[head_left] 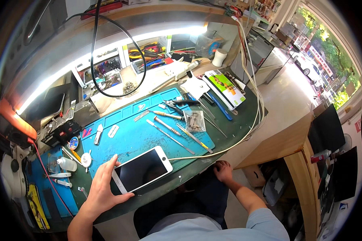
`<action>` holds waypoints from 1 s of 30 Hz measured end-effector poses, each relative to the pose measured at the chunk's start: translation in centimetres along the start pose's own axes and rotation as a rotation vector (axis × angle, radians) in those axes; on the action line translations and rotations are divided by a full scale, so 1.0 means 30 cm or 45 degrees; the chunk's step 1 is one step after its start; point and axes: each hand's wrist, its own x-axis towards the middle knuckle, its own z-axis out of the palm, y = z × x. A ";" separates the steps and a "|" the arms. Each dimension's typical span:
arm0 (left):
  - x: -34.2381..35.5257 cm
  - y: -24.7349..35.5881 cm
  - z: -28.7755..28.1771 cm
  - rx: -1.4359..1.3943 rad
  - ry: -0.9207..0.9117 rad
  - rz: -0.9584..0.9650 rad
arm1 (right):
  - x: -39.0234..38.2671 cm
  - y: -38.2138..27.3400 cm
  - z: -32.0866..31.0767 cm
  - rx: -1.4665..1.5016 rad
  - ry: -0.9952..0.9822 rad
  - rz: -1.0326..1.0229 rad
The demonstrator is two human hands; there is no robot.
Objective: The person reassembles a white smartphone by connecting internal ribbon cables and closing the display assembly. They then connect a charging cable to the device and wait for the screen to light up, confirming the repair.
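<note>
My left hand [104, 186] grips the left end of a white smartphone [141, 168], its screen dark, near the front edge of the blue repair mat [120, 140]. A white cable [207, 154] runs to the phone's right end. My right hand [223, 170] rests low beside my leg at the desk's edge, empty, with fingers loosely bent and apart. Metal picks and spudgers [171, 135], black pliers [175, 105] and a small plastic bag of parts [195, 120] lie on the mat behind the phone. A white card tray tool [98, 134] lies at the mat's left.
An orange multimeter [14, 124], white bottle [66, 164] and solder reel [73, 142] crowd the left. Tool bins [147, 54] line the back beneath a light strip, where a black cable loops down. Boxes [223, 86] sit back right. A wooden cabinet [293, 168] stands right.
</note>
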 end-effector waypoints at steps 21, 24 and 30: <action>-0.003 -0.007 0.002 -0.015 -0.002 0.001 | -0.005 -0.024 -0.011 0.067 0.060 0.027; -0.006 -0.007 0.002 -0.019 -0.005 -0.013 | -0.003 -0.037 -0.013 0.065 0.058 0.026; -0.004 -0.006 0.000 -0.024 -0.010 -0.021 | -0.010 0.026 0.036 -0.025 0.002 -0.031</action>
